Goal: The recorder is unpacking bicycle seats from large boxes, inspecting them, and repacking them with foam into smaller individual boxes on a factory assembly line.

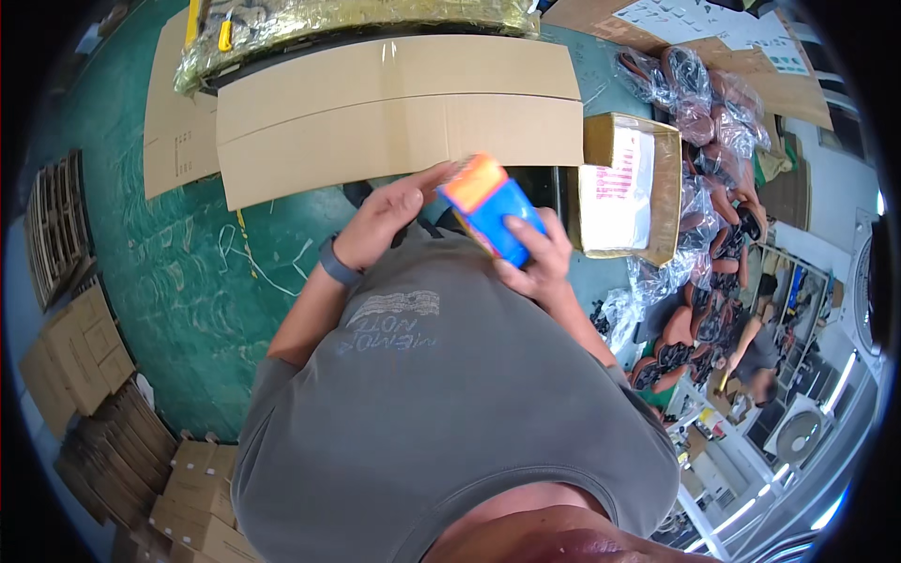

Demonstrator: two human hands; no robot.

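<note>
A small blue and orange box (pixel 490 208) is held tilted in front of my chest. Gripping its blue right side is my right hand (pixel 542 255), with the thumb lying on the face. My left hand (pixel 392 214), with a dark band on its wrist, has its fingers stretched out at the orange end. I cannot tell whether those fingertips touch the box, since that end is slightly blurred. Just beyond both hands, a large flat cardboard sheet (pixel 394 122) lies across the work surface.
To the right stands an open carton (pixel 668 202) with white printed paper (pixel 624 192) in it. Further right are several plastic-wrapped brown and black items (pixel 690 89). A yellow cutter (pixel 225 36) lies at the far left. Another person (pixel 755 352) works at the right. Stacked cartons (pixel 197 497) stand lower left.
</note>
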